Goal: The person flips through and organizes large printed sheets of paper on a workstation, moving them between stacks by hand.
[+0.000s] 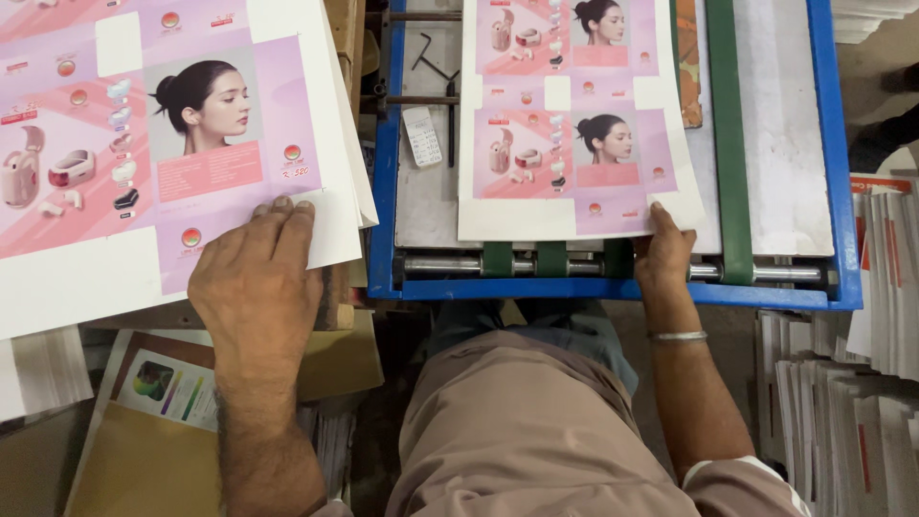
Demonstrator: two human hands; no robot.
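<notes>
My left hand (257, 287) lies flat, fingers together, on the near corner of a stack of pink printed sheets (144, 144) at the left. My right hand (662, 251) pinches the near right corner of one pink printed sheet (565, 124) that lies on the feed table of a blue-framed machine (613, 289). A metal bangle (677, 336) sits on my right wrist. Each sheet shows small pink appliances and a portrait photo.
Green belts (732, 144) and steel rollers (450, 265) run across the machine bed. A hex key (428, 57) and a small calculator (422, 136) lie on it. Piles of printed paper (842, 402) stand at the right, brown card and leaflets (163, 402) at the lower left.
</notes>
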